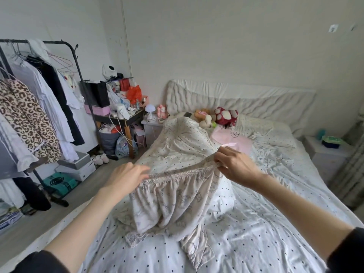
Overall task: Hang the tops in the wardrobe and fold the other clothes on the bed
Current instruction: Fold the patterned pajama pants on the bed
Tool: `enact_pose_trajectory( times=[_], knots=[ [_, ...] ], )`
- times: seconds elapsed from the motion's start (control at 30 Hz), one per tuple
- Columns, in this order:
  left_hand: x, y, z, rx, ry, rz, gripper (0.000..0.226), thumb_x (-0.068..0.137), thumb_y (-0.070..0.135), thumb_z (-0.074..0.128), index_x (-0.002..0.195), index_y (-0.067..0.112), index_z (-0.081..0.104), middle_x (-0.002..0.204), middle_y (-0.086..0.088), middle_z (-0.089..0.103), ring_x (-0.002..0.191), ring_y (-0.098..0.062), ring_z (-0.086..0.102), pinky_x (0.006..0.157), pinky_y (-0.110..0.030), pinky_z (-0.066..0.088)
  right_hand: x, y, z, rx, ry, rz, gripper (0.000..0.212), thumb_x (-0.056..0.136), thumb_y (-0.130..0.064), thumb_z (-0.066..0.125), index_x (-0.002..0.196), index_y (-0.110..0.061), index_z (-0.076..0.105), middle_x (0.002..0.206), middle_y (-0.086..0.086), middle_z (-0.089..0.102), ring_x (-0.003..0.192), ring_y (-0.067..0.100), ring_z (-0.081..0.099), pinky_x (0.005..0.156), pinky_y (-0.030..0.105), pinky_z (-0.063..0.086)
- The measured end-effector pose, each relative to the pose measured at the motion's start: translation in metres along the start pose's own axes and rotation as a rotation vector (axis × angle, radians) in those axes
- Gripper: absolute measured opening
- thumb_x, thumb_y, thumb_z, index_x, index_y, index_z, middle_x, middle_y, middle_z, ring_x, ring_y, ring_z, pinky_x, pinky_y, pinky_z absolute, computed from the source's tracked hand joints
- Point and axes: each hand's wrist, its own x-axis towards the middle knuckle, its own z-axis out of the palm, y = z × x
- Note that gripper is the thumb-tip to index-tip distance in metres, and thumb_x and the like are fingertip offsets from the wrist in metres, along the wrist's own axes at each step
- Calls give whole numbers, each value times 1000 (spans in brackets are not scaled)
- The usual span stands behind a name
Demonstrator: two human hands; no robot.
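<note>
A pair of pale printed pyjama trousers point(173, 203) hangs over the bed point(275, 223), held up by its elastic waistband. My left hand point(126, 178) pinches the waistband's left end and my right hand point(234, 164) pinches its right end, stretching it between them. The trouser legs trail down onto the dotted sheet. A clothes rack point(76, 62) at the left carries several hung tops, among them a leopard-print one point(25, 119). A pink garment point(234, 139) lies further up the bed.
A bunched dotted duvet point(181, 142) lies behind the trousers. Stuffed toys point(216, 116) sit by the headboard. A cluttered side table point(122, 113) with bags stands left of the bed, boxes point(78, 166) lie under the rack, and a white nightstand point(327, 152) stands at the right.
</note>
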Motion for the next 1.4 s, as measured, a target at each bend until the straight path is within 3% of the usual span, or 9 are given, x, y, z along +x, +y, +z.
enact_pose_trajectory(
  times=[0.07,0.23,0.47,0.57,0.67,0.77,1.0,1.13,1.4],
  knots=[
    [1,1,5,71,-68,-39,42,90,40,56,131,31,54,115,-5,66,91,-14,64,79,-25,49,2,-4,0,-27,-22,-40,10,75,-2,73,82,-4,66,79,8,58,65,20,55,40,31,49],
    [-4,4,13,102,-12,-215,12,91,27,60,94,22,70,87,2,60,68,-13,52,56,-22,34,2,-2,-3,-131,-68,-157,16,64,-16,84,68,-11,70,79,9,61,62,20,59,37,25,46],
    [0,-17,-2,-496,85,-278,13,85,13,63,78,18,54,85,-3,61,76,-17,56,62,-22,38,-4,24,1,-134,-277,57,24,90,-27,61,111,-16,69,105,2,67,89,17,64,77,27,55],
    [-6,-20,-4,-725,36,-211,20,88,1,54,80,19,48,81,-5,64,71,-22,53,66,-32,37,2,19,3,58,-271,212,23,90,-24,62,107,-12,69,101,3,70,80,14,65,74,25,54],
    [-9,-16,-3,-686,-23,-95,37,91,-8,43,83,25,58,104,0,59,84,-26,59,68,-29,40,14,7,1,237,-268,301,18,85,-19,68,100,-10,71,91,3,70,64,10,60,61,20,52],
    [-11,-14,-5,-642,-91,-51,45,92,-9,39,100,22,71,123,7,50,99,-17,57,71,-16,41,21,5,-7,315,-305,397,20,86,-24,67,100,-11,71,85,6,71,68,26,63,65,39,55],
    [-18,-15,-18,-308,-201,43,32,95,27,53,79,3,66,93,-6,61,82,-17,56,73,-17,34,27,10,-14,314,-113,564,23,80,-26,72,83,-3,71,65,4,60,53,11,43,52,30,37],
    [-16,-15,-19,-275,16,18,40,90,32,59,58,18,40,65,2,43,59,-11,37,55,-18,25,28,9,-17,325,-88,568,20,79,-24,74,83,-5,71,61,-4,55,52,8,43,49,22,32],
    [15,-25,-43,-658,428,-142,27,87,33,63,68,19,50,53,7,39,47,-7,32,47,-19,22,49,12,-33,480,106,660,16,80,-8,71,95,-2,71,88,20,68,75,24,57,75,44,49]
  ],
)
